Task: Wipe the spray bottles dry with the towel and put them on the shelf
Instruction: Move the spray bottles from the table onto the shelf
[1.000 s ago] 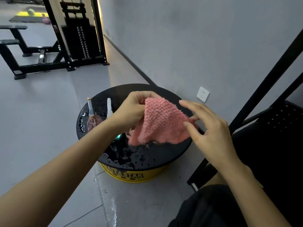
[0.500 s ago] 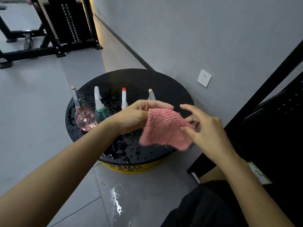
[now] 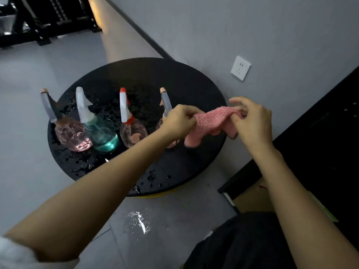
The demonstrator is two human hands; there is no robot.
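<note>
The left hand (image 3: pixel 179 121) and right hand (image 3: pixel 252 123), each pinching an end, have stretched the pink towel (image 3: pixel 211 123) out; spray bottles (image 3: pixel 101 133) beside the left hand wait (none wiped, I judge).

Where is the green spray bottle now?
Head view: the green spray bottle stands on the black table, left side, between the leftmost bottle and the red-tipped bottle.

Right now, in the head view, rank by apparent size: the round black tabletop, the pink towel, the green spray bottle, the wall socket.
1. round black tabletop
2. green spray bottle and pink towel: about alike; the towel is bunched, so unranked
3. wall socket, smallest
</note>
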